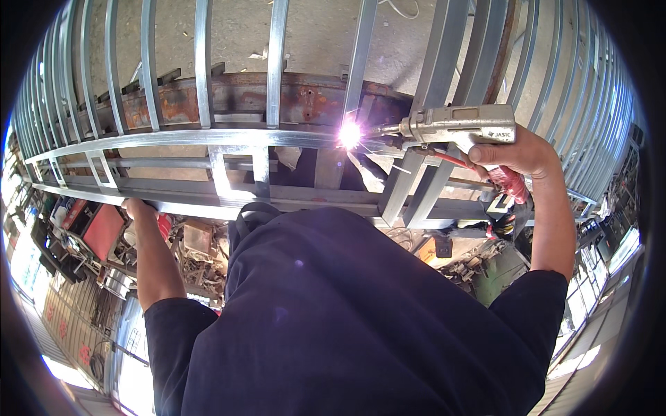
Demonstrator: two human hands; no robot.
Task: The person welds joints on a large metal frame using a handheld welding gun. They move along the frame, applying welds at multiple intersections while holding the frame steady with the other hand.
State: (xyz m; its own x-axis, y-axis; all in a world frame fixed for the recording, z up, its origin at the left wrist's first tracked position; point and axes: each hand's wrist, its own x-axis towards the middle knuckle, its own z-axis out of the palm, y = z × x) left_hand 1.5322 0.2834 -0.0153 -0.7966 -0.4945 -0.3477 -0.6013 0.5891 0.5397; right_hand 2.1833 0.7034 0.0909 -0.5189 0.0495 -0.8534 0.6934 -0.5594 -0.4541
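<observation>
My right hand (528,154) is closed round a grey welding gun (458,125) with red wrapping on its lower part. The gun points left, and at its tip a bright arc (349,135) glows with sparks on the silver metal frame (208,137). The arc sits where an upright square tube (362,59) meets the long cross rail; its glare hides the joint itself. At the frame's near rail (187,208), on the left, my left hand (137,208) is closed on the metal, its fingers partly hidden.
Many parallel silver bars (202,62) span the far side. Behind the rail lies a rusty steel beam (243,97). Below the frame are a red box (104,232), scrap pieces (201,256) and cables. Two thick tubes (406,184) cross the frame near the gun.
</observation>
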